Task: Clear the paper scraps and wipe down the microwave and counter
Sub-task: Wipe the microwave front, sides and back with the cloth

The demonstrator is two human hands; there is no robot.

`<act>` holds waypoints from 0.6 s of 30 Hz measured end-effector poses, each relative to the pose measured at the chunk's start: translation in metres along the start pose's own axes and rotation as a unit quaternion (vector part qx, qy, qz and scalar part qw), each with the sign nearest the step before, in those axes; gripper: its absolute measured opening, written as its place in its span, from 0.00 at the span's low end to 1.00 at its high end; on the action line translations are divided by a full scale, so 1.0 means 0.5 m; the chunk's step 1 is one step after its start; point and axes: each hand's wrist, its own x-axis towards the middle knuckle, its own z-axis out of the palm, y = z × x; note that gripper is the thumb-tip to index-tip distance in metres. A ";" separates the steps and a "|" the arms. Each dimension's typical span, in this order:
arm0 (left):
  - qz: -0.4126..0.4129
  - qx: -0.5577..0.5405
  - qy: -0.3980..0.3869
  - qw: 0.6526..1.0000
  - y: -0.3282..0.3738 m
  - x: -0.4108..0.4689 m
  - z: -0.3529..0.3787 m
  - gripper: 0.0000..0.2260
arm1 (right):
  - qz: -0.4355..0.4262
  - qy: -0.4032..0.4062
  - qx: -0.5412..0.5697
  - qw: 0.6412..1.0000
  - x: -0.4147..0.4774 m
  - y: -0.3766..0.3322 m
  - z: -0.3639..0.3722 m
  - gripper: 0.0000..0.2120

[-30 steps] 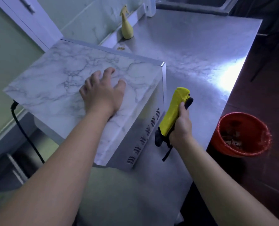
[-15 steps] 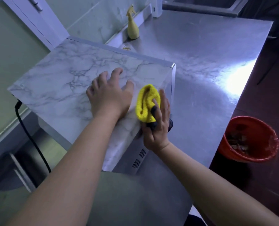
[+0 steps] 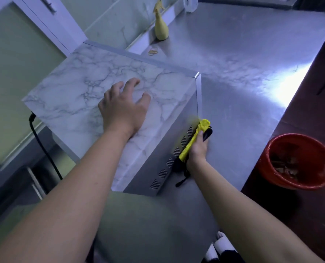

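Right hand [image 3: 196, 150]: fingers curled round a folded yellow cloth [image 3: 193, 139], a black part showing beside it. The cloth is pressed against the vented right side of the microwave [image 3: 78, 88].

Red bucket [image 3: 266, 168]: off the worktop's right edge, on a darker surface, with a red liner. It holds brownish scraps at the bottom; detail is too blurred to tell.

Left hand [image 3: 122, 107]: flat on the marble-patterned microwave top, fingers spread, gripping nothing. The hands are apart.

Black cord [image 3: 42, 145] hangs at the microwave's left rear.

Worktop [image 3: 233, 63]: bare metal with glare at right. Rubber bands [image 3: 153, 52] lie just behind the microwave. A yellow spray bottle [image 3: 160, 29] stands upright against the back ledge.
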 end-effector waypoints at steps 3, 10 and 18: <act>-0.008 -0.011 0.005 1.000 0.003 0.000 -0.006 0.20 | 0.037 -0.021 0.010 0.999 -0.058 -0.072 -0.034 0.22; -0.021 -0.085 0.024 0.996 -0.010 -0.030 -0.049 0.16 | -0.359 -0.201 -0.055 0.910 -0.322 -0.130 -0.016 0.25; 0.033 0.029 0.000 0.999 -0.103 -0.153 -0.062 0.28 | -0.638 -0.149 -0.205 0.727 -0.249 -0.003 0.055 0.23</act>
